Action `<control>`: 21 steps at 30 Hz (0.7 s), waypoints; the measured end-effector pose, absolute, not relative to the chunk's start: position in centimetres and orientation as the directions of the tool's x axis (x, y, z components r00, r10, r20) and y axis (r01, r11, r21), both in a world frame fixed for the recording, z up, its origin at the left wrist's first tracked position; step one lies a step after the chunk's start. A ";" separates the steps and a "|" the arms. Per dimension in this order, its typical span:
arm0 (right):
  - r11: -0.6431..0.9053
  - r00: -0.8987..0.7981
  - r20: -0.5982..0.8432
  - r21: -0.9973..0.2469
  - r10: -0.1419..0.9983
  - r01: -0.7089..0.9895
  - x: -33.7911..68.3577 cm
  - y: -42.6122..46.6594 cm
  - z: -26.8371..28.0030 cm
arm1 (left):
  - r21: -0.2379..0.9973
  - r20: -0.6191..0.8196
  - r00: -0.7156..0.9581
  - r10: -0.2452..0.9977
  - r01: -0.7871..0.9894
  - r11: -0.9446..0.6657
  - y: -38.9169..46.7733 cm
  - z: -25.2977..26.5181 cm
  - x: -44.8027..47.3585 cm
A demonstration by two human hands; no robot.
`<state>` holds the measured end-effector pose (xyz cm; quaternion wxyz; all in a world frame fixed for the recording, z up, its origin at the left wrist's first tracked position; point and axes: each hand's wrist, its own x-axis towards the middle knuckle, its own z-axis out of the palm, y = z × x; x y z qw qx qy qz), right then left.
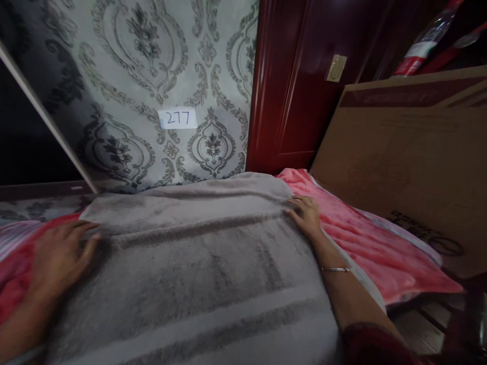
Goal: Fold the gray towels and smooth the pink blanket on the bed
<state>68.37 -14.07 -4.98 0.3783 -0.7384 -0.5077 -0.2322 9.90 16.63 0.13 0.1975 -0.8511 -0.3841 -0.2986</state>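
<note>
Grey blanket [213, 268] lies laid out over a pink blanket [365, 248], ridges remaining, left hand [63, 256] spread at one edge, right hand [307, 217] at the other, whether pinching I cannot tell.

- Left hand [63, 256]: slightly blurred, thumb parted from the fingers.
- Right hand [309, 215]: well apart from the left hand, palm down, thumb apart from fingers.
- Right forearm [342, 289]: slants back and outward behind its hand.
</note>
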 end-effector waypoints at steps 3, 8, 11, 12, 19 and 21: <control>-0.020 0.158 0.669 -0.209 0.726 0.978 66.4 -12.5 -5.2 | -0.093 0.507 0.684 0.525 0.649 -0.755 13.7 0.8 14.2; -0.003 0.122 0.618 -0.190 0.776 0.982 66.4 -11.7 -6.6 | -0.039 0.410 0.737 0.536 0.602 -0.798 13.4 -0.9 16.0; -0.010 0.122 0.624 -0.179 0.772 0.984 66.9 -11.7 -7.3 | -0.056 0.460 0.707 0.537 0.626 -0.778 13.7 -1.4 15.5; -0.011 0.119 0.627 -0.174 0.770 0.985 67.0 -11.6 -7.4 | -0.063 0.476 0.700 0.533 0.631 -0.773 13.7 -1.5 15.4; -0.070 0.128 0.650 -0.116 0.749 0.991 65.5 -11.6 -7.7 | -0.134 0.558 0.649 0.517 0.685 -0.716 12.4 -1.7 15.9; -0.078 0.134 0.688 -0.111 0.713 0.991 64.9 -11.9 -7.1 | -0.160 0.550 0.645 0.530 0.704 -0.692 11.8 -1.2 16.1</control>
